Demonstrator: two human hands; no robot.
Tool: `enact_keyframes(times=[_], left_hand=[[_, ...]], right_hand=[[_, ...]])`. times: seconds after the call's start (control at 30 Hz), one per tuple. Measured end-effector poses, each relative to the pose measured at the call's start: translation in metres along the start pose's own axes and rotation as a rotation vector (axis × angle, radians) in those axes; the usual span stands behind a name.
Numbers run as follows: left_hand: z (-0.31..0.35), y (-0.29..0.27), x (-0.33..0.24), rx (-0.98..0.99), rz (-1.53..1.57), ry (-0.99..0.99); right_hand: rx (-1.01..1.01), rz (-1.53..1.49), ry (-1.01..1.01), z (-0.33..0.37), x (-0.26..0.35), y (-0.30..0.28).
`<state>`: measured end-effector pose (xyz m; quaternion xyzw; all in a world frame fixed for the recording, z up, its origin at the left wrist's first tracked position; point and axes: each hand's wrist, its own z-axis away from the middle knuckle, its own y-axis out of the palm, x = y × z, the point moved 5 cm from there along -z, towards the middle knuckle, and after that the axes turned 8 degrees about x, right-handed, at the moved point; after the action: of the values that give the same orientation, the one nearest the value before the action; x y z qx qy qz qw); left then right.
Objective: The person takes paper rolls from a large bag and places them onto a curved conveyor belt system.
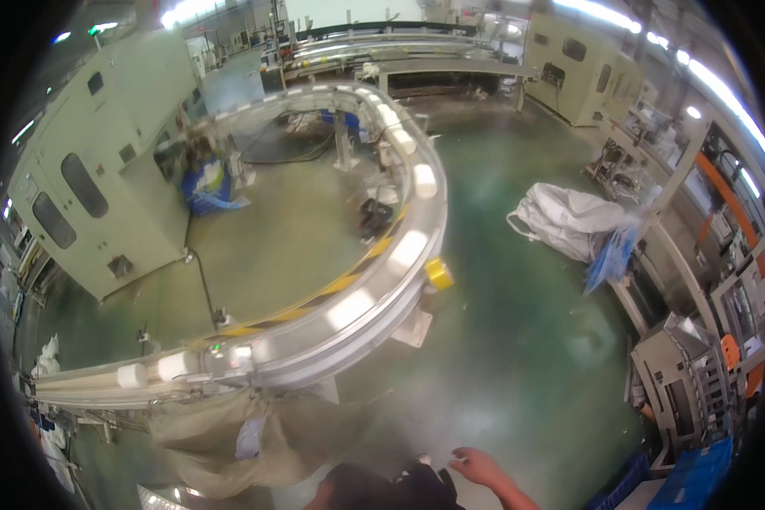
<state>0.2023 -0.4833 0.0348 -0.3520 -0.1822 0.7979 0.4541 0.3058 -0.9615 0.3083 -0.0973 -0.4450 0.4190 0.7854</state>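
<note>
My right hand (478, 467) reaches in from the lower edge, right of my dark clothing (391, 487). Its fingers are loosely bent and somewhat apart, and no object shows in them. The green floor lies beneath it. Of my left arm (320, 495) only a bit of skin shows at the bottom; the left hand is out of sight. Ahead, a curved conveyor (314, 344) carries several white rolls, among them one roll (348, 309) on the bend and another roll (177, 366) at the left. Neither hand touches the conveyor.
A beige cloth (204, 442) hangs below the conveyor's near side. A yellow roll-shaped item (439, 274) sits at its outer edge. Large pale machine cabinets (102, 170) stand left. A white sack (565, 218) lies on the floor at right, near a metal machine frame (676, 365) and blue bin (697, 476).
</note>
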Motion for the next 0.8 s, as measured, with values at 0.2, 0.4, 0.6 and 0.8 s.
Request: enact_keyframes(times=[0.2, 0.4, 0.6, 0.8], left_hand=[[-0.153, -0.015, -0.238, 0.303, 0.086, 0.161], [-0.269, -0.037, -0.469, 0.256, 0.102, 0.427], [-0.385, -0.038, -0.673, 0.406, -0.310, 0.601], [-0.490, -0.108, -0.887, 0.302, -0.020, 0.907]], right_hand=[[-0.260, -0.228, 0.053, -0.023, -0.035, -0.157], [-0.071, -0.171, 0.040, -0.116, -0.094, -0.232], [-0.165, -0.084, 0.357, -0.151, -0.312, -0.288], [-0.180, -0.250, 0.525, -0.276, -0.351, -0.452]])
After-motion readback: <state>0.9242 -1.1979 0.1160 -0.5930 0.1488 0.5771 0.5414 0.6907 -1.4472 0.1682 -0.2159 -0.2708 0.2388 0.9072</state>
